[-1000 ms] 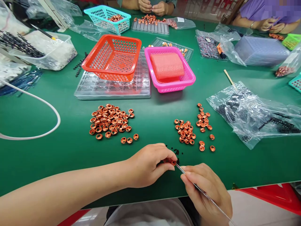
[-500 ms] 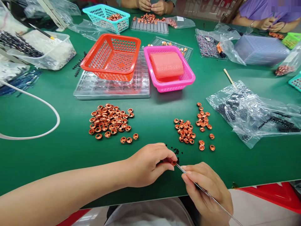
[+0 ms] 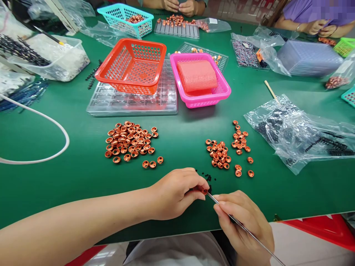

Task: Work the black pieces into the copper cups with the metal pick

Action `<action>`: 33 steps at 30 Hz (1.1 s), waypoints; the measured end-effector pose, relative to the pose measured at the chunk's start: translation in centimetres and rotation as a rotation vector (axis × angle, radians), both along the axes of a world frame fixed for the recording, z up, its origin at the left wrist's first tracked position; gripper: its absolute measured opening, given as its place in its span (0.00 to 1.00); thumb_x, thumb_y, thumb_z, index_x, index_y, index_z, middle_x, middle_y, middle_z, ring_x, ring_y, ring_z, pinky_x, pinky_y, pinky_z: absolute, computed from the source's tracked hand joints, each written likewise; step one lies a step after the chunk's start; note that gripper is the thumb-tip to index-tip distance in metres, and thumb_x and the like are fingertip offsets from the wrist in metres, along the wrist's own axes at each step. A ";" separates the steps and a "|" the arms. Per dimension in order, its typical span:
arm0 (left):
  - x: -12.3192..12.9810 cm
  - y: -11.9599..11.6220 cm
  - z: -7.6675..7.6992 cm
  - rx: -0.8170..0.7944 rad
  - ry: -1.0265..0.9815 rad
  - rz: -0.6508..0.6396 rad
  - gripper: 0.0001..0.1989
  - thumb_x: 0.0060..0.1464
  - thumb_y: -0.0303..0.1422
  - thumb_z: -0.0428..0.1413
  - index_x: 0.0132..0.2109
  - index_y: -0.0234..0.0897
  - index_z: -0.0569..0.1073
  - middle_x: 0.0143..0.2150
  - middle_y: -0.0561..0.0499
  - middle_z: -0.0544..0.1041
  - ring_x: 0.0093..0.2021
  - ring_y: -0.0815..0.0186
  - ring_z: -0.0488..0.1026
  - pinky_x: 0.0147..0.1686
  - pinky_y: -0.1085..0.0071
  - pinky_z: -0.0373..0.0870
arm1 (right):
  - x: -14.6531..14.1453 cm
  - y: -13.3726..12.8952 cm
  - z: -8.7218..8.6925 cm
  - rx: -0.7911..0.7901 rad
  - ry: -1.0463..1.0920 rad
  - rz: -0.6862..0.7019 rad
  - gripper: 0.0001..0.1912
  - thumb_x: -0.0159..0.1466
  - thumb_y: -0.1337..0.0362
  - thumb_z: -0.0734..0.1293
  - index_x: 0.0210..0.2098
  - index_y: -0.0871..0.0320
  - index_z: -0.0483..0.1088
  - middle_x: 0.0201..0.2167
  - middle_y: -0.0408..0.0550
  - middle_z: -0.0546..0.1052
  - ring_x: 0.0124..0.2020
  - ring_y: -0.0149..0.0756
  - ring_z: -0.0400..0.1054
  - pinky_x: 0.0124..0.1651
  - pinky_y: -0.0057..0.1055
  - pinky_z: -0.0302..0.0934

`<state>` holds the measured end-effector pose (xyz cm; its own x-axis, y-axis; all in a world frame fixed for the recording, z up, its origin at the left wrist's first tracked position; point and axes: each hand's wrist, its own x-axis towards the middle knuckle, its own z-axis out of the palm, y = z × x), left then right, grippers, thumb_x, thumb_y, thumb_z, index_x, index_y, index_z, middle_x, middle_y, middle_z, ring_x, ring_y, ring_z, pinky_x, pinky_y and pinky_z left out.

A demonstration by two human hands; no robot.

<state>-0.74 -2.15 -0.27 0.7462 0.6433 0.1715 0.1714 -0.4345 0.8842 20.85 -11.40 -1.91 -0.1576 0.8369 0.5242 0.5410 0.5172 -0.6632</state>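
Between its thumb and fingertips, my left hand [image 3: 177, 194] pinches a small copper-coloured ring piece [image 3: 204, 191]. A thin metal rod [image 3: 249, 232] is gripped in my right hand [image 3: 245, 221], and its tip meets the piece. Tiny black bits [image 3: 208, 177] lie on the green table just beyond my left fingertips. One large pile of copper pieces [image 3: 129, 140] is on the left; a smaller pile [image 3: 219, 155] and a loose group [image 3: 240, 140] lie on the right.
Behind the piles, a red basket [image 3: 133, 70] rests on clear trays [image 3: 111, 101], beside a pink basket [image 3: 222, 94] holding pink foam. Plastic bags [image 3: 294, 136] lie right, and a white cable [image 3: 65, 136] curves at left. Two people's hands [image 3: 188, 7] [image 3: 318, 27] are across the table.
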 end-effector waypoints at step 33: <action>0.0 0.3 0.7 -0.248 0.024 0.016 0.04 0.63 0.28 0.56 0.42 0.34 0.76 0.35 0.50 0.78 0.34 0.68 0.73 0.36 0.74 0.70 | -0.4 -0.1 0.4 -0.020 0.182 -0.113 0.16 0.60 0.79 0.69 0.44 0.55 0.74 0.38 0.48 0.82 0.36 0.36 0.78 0.36 0.35 0.74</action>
